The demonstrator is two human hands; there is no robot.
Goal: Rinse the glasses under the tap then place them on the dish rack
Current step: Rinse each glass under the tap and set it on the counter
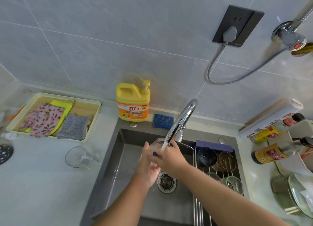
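A clear glass (156,145) is held over the sink (118,158) under the chrome tap (182,120), and water streams onto it. My left hand (147,164) cups the glass from the left and below. My right hand (166,155) grips it from the right, thumb across the front. A second clear glass (77,157) with a handle stands on the counter left of the sink. The dish rack (201,200) spans the sink's right side and carries a dark bowl, a brown bowl and two clear glass items.
A yellow detergent bottle (133,103) and a blue scrubber (163,121) stand behind the sink. A tray of cloths (54,117) lies at the left. Sauce bottles (271,144) and plates (298,191) crowd the right counter. The drain strainer (166,181) sits below my hands.
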